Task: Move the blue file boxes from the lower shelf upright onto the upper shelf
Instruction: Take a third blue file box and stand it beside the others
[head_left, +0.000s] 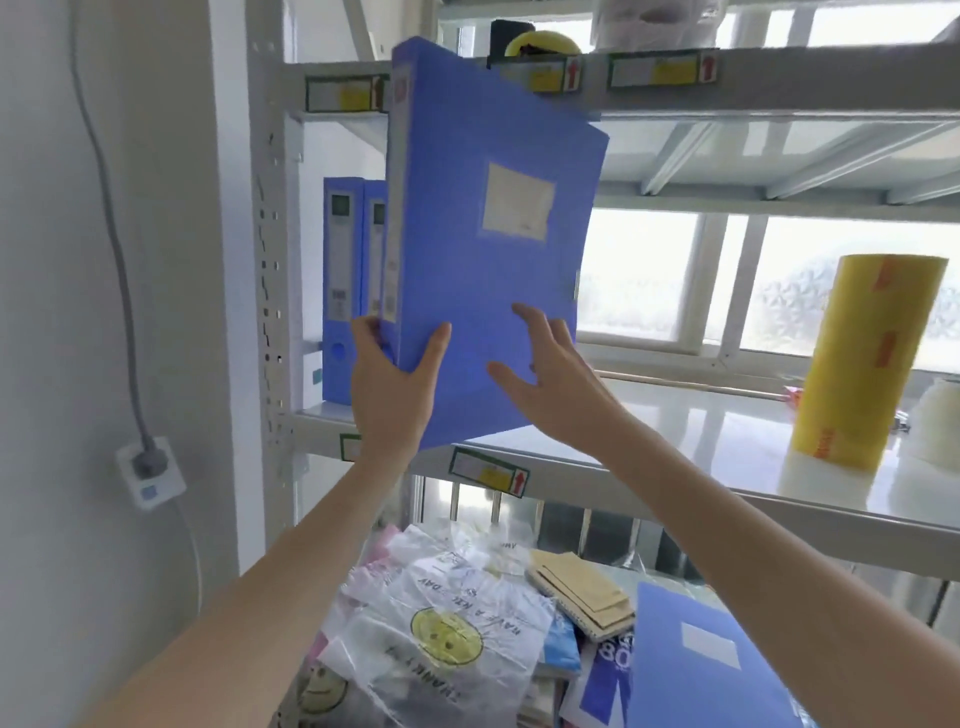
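A blue file box (483, 234) is held upright, tilted slightly, in front of the upper shelf (675, 431). My left hand (392, 384) grips its lower spine corner, thumb on the front face. My right hand (561, 384) lies flat against the box's lower front, fingers spread. Two blue file boxes (343, 291) stand upright at the upper shelf's left end, just behind the held box. Another blue file box (706, 660) lies flat on the lower shelf at the bottom right.
A yellow roll (867, 358) stands on the upper shelf at the right. Plastic bags (441, 623) and notebooks (582, 592) pile on the lower shelf. The rack's upright post (270, 260) is at the left, and a wall socket (150, 467) with a cable beside it.
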